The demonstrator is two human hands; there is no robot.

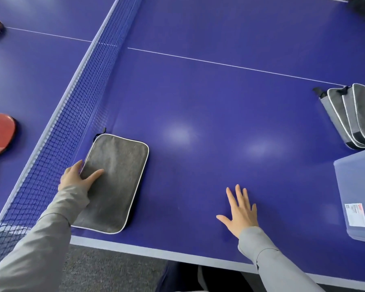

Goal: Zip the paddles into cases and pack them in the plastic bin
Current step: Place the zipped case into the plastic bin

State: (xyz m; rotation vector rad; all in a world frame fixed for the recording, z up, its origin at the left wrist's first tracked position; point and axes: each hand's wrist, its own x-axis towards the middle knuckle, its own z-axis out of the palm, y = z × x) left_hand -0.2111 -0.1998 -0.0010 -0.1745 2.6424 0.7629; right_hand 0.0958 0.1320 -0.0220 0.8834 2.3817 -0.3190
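Single head-mounted wide-angle view, looking forward and steeply down from the near edge of a blue table-tennis table (219,106). The net (76,106) runs diagonally up the left third; both outstretched arms enter from the bottom, close to the lens. No second view.

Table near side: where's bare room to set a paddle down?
Widest free patch: between the grey case under the left hand and the plastic bin, around the flat right hand. Crowded at the right edge, where stacked cases meet the bin.
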